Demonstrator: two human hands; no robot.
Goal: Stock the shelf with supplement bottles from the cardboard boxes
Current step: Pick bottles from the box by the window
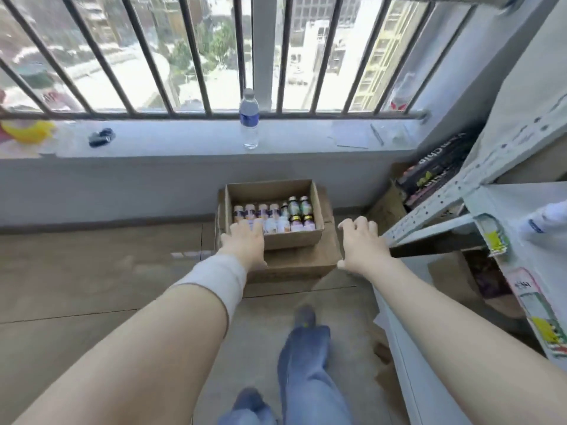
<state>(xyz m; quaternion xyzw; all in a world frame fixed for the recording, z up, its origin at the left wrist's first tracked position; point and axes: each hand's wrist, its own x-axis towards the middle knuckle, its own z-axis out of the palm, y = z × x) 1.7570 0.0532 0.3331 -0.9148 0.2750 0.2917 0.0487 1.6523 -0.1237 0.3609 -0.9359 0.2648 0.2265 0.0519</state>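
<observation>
An open cardboard box (291, 240) sits on top of a larger closed cardboard box (306, 262) on the floor below the window. Inside it stand several supplement bottles (276, 217), white ones on the left and dark-capped ones on the right. My left hand (244, 243) reaches over the box's near left corner, fingers spread, covering a bottle or two; whether it grips one is hidden. My right hand (362, 243) hovers open to the right of the boxes, holding nothing. The metal shelf (445, 210) stands at the right.
A water bottle (249, 119) stands on the window ledge (184, 142), with a dark small object (101, 138), yellow item (29, 130) and papers (359, 136) along it. A dark printed box (435, 170) lies by the shelf. My legs (303, 363) are on the tiled floor.
</observation>
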